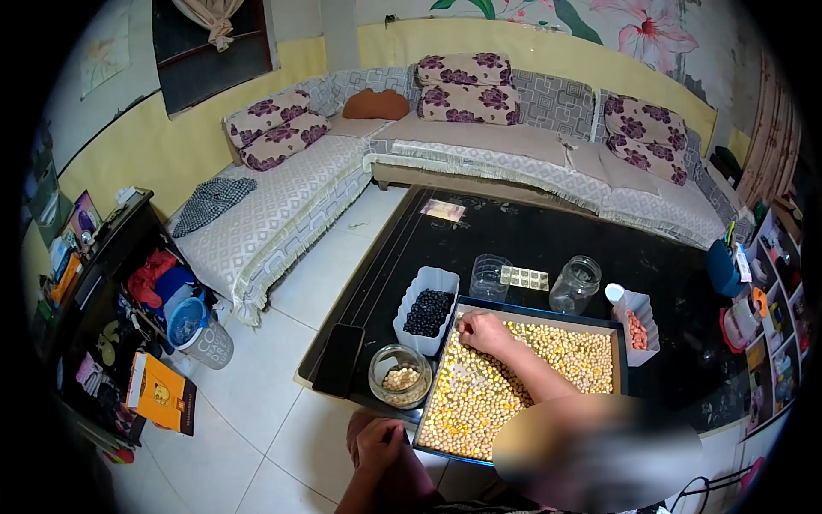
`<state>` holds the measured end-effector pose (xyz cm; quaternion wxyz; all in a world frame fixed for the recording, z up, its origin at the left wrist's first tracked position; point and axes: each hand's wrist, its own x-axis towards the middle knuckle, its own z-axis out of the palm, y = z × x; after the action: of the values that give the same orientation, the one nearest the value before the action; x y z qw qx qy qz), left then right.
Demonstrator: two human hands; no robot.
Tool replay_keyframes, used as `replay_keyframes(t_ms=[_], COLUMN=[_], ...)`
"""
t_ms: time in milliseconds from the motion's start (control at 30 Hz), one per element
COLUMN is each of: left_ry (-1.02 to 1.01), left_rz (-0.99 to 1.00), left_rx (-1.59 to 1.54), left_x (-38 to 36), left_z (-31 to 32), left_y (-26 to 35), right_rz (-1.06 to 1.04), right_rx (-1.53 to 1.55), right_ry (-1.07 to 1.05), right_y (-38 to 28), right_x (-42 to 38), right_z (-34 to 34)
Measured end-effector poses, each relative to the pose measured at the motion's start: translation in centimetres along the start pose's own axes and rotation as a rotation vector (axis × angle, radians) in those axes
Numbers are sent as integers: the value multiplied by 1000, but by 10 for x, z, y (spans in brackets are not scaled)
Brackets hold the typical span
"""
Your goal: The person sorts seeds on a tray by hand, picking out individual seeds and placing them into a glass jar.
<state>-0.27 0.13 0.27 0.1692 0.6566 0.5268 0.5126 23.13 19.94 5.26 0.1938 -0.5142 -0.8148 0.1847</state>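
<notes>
My right hand [485,333] reaches across a shallow tray [622,349] of pale round beans [565,353] mixed with yellow kernels [473,426]. Its fingers are pinched together at the far left corner; what is in them, if anything, is too small to make out. My left hand [381,444] is curled closed by my knee, beside the near left side of the tray, and its contents are hidden. Close to it stands a clear jar [401,377] partly filled with pale beans. A translucent container [425,312] of black beans sits left of the tray.
A phone [340,361] lies on the black table [377,257]. Behind the tray are two clear jars [491,277] [575,285] and a blister pack [524,278]. A container [640,326] with pinkish nuts stands right. A sofa [479,146] lines the back.
</notes>
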Motion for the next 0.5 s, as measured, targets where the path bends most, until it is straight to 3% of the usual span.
replay_keyframes(t_ms=[333,500], left_ry=[-2,-2], left_rz=[-18,-21], left_rx=[7,-2], left_x=[-1,-1], left_z=[0,0], left_y=[0,-1], right_rz=[-66,-11], right_rx=[-65,43], right_ry=[66,49], right_y=[14,17], right_x=[9,1], right_z=[21,8])
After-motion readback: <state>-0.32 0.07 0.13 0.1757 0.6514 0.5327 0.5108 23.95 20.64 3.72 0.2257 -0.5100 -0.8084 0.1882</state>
